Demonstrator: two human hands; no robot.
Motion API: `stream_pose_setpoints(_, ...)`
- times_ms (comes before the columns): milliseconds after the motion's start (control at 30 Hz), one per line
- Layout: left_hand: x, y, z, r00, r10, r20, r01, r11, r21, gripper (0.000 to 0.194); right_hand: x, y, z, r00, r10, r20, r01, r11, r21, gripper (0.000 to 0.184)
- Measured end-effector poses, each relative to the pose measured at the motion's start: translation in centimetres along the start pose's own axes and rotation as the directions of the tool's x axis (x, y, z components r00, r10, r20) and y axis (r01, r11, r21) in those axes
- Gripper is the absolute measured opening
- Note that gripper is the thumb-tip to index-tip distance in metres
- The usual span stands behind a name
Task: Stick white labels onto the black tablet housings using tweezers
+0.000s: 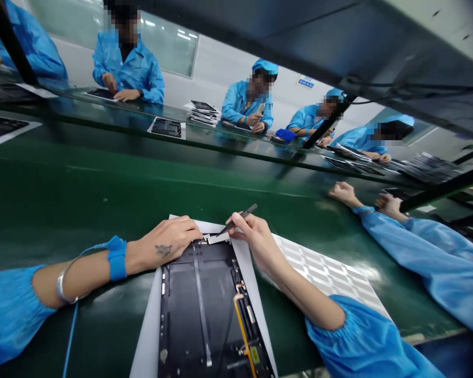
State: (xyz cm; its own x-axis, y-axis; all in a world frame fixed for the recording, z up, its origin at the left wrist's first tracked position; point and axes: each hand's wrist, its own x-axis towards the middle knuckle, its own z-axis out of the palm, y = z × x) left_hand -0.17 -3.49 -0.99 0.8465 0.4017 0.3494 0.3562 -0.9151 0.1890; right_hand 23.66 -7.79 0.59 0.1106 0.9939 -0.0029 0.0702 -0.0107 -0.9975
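Observation:
A black tablet back frame (205, 310) with flex cables lies on a white sheet (147, 336) in front of me. My left hand (169, 244) rests on the frame's top left corner, fingers curled down and pressing it. My right hand (252, 236) pinches dark tweezers (236, 219), whose tip touches a small white piece (216, 238) at the frame's top edge. A blue wrist strap (117, 258) with a cord circles my left wrist.
A sheet of white labels (327, 273) lies right of the frame on the green belt (102, 194). A co-worker's two arms in blue sleeves (418, 247) reach in at the right. Across the belt, several people in blue work on similar frames.

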Motion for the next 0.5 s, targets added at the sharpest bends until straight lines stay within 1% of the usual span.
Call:
stream_pose_setpoints(267,0.09,0.20,-0.06,1.000,-0.010,0.017,0.011,1.000,-0.023,0.030,-0.54,-0.10,0.07,0.999,0.015,-0.037,-0.014,1.000,0.020,0.045)
stream_pose_setpoints(500,0.03,0.25,-0.04,1.000,0.002,0.024,-0.003,1.000,0.016,0.028,-0.90,0.27,0.03,0.998,-0.016,-0.057,0.017,1.000,0.016,0.044)
